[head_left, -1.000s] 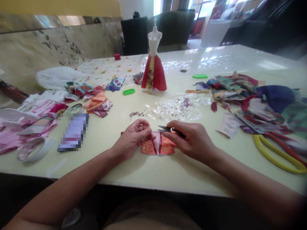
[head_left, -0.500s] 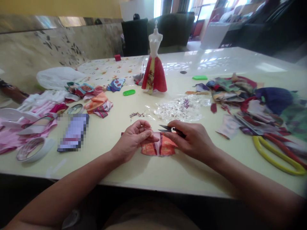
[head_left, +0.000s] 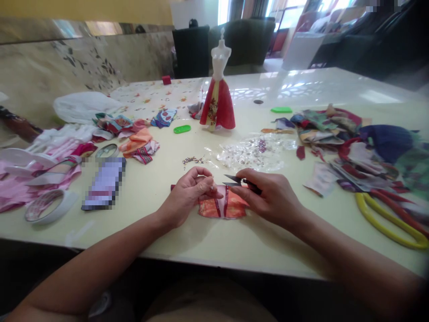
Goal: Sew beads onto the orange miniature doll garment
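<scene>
My left hand (head_left: 189,194) lies over the left part of an orange-red fabric piece (head_left: 228,209) with dark red trim strips. Its thumb and forefinger pinch a small glinting item (head_left: 212,188), too small to identify. My right hand (head_left: 268,194) grips black thread snips (head_left: 233,180), whose pointed blades reach toward the fabric's top edge and stay just above it.
Beyond my hands are loose beads (head_left: 192,160) and a clear bag of beads (head_left: 251,153). A red-skirted dress form (head_left: 217,105) stands behind them. Fabric scraps (head_left: 331,129) and yellow-handled scissors (head_left: 378,219) lie right; a tape roll (head_left: 50,206) and blurred phone (head_left: 103,184) lie left.
The whole scene sits slightly further right in view. My hands and the snips stay in nearly the same place relative to the fabric.
</scene>
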`<state>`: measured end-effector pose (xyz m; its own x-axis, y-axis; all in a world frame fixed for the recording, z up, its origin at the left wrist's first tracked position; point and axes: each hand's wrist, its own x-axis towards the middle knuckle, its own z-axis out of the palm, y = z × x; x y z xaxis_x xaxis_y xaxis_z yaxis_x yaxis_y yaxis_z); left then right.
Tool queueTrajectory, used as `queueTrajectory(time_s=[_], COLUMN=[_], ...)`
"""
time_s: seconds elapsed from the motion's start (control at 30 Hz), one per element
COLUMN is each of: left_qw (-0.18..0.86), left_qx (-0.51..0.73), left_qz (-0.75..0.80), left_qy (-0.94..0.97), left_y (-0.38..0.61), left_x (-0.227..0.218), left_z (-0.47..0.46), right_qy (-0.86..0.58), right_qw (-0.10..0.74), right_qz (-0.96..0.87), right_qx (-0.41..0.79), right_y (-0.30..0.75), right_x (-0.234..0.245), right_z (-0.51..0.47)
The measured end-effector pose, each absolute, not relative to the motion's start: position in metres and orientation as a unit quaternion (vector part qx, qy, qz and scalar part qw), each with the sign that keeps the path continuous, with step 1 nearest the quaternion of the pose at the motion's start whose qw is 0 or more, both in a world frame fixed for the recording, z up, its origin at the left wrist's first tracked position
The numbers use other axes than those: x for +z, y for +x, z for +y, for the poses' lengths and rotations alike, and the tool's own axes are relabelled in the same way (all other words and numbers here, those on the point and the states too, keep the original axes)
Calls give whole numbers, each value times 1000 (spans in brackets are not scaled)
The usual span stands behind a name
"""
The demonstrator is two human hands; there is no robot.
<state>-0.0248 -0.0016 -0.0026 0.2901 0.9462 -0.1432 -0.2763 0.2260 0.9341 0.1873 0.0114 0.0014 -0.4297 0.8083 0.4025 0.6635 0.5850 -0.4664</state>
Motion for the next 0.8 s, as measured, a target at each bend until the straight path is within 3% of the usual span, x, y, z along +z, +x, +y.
queueTrajectory(time_s=[0.8], left_qw=[685], left_qx=[446], left_qz=[426], left_qy=[388], left_y=[-29], left_x=[-4], left_z=[3], right_qy=[-416], right_qw=[288], right_qz=[-854], right_qx=[119], right_y=[187], right_x=[1], right_z=[11])
